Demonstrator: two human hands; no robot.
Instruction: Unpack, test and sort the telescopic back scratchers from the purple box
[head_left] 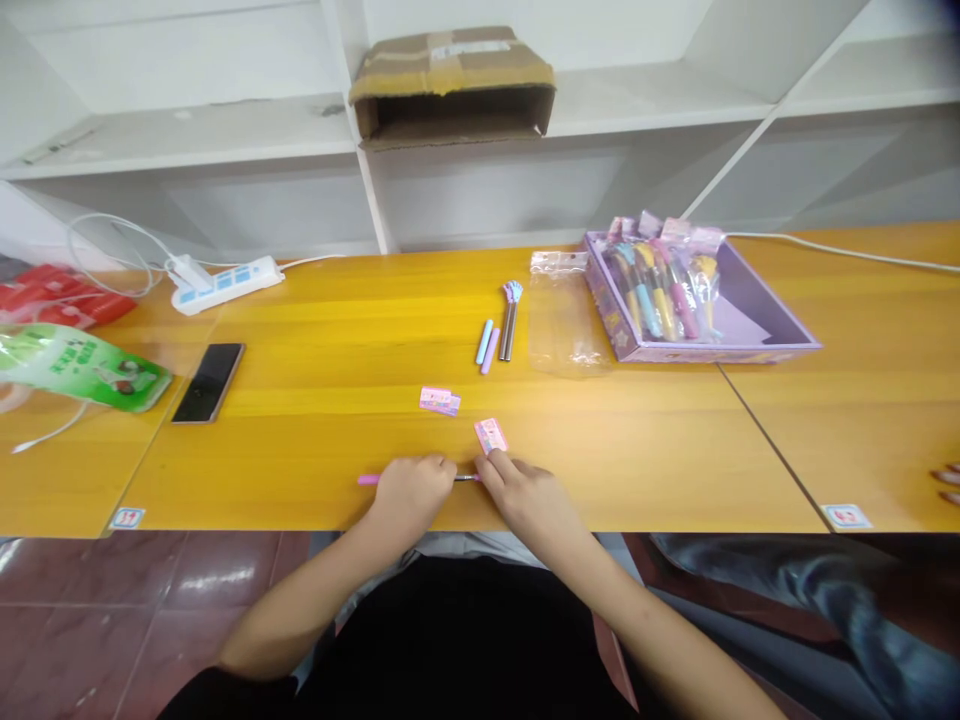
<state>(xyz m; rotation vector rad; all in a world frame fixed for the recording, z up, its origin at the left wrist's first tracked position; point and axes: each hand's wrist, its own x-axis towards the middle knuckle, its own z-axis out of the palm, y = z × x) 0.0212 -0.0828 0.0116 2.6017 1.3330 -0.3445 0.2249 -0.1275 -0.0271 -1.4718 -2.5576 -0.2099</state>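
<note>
A slim metal rod with a pink handle point(367, 480) lies crosswise at the table's front edge. My left hand point(415, 492) is closed around its middle, and the pink handle sticks out to the left. My right hand point(525, 492) pinches the rod's pink right end, which its fingers mostly hide. Touching or just beyond my right fingertips is a small pink printed card point(491, 436). Two more overlapping cards point(436, 398) lie farther left. Behind them are a blue tube point(484, 341), a purple tube point(490, 351) and metal rods with small hand-shaped heads point(508, 325).
A clear plastic bag point(566, 320) lies beside a purple box point(720, 353) holding several wrapped brush-like items point(664, 290). At left are a phone point(208, 384), a green packet point(90, 370) and a power strip point(229, 287). A cardboard box point(454, 75) sits on the shelf. Another person's fingers point(949, 482) show at right.
</note>
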